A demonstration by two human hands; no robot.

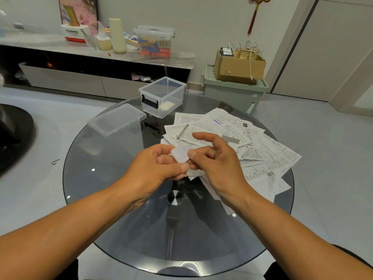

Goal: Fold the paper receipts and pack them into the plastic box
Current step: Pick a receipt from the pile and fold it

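small white folded receipt [181, 154], blank side up

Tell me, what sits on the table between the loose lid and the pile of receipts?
Nothing: the head view shows only bare dark glass table between the lid and the receipt pile. The open plastic box stands farther back.

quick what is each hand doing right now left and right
Left hand: pinching the small folded white paper receipt.
Right hand: pinching the same receipt with thumb and fingers, index finger raised.
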